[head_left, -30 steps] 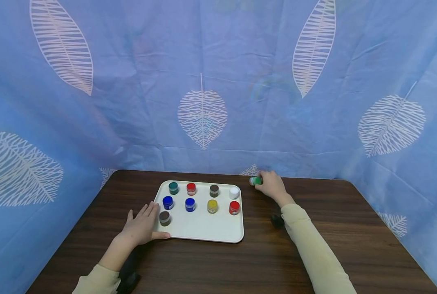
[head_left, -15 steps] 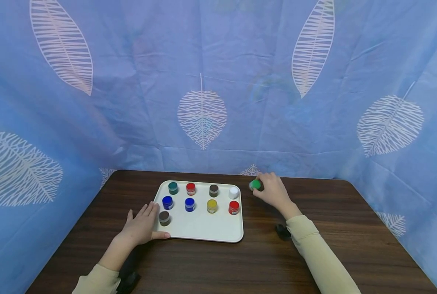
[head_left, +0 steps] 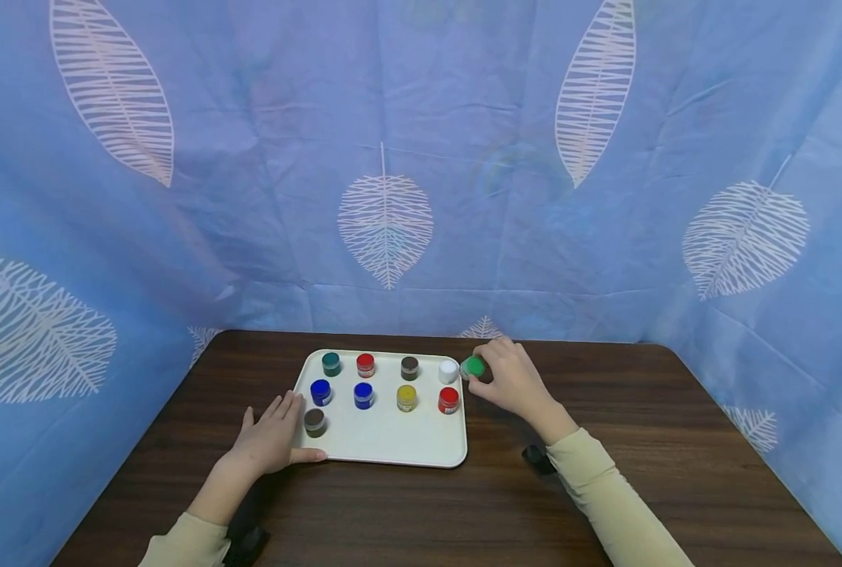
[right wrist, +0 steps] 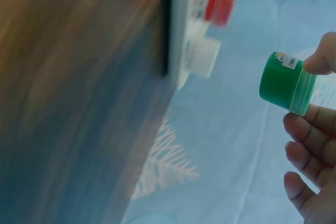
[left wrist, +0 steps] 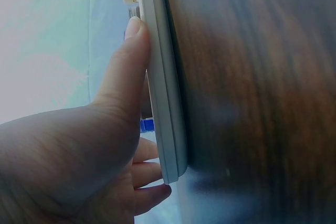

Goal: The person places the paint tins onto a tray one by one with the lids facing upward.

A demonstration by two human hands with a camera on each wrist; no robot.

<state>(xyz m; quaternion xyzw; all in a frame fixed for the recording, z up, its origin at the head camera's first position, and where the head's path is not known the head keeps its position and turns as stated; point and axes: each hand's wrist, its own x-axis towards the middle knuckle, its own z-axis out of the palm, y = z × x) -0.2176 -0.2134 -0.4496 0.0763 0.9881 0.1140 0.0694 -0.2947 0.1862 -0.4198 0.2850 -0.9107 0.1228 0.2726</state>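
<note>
My right hand (head_left: 513, 378) pinches a small green paint jar (right wrist: 282, 81) by its lid between thumb and fingers, at the right edge of the white tray (head_left: 392, 441). In the right wrist view the jar hangs clear of the table. My left hand (head_left: 268, 435) rests on the tray's near left corner, its thumb (left wrist: 128, 61) along the front rim and its fingers straight along the left side. Several other paint jars stand on the tray, among them a white one (head_left: 448, 372), a red one (head_left: 449, 400) and a yellow one (head_left: 406, 398).
More jars stand left on the tray: a dark green one (head_left: 331, 364), a second red one (head_left: 365, 365), blue ones and a brown one (head_left: 315, 423) close to my left fingers. The dark wooden table (head_left: 605, 441) ends at a blue leaf-print curtain (head_left: 463, 236).
My right hand has brought the green jar from the table's far side left and nearer, up to the tray's edge, turning it more upright. My left hand stays on the tray.
</note>
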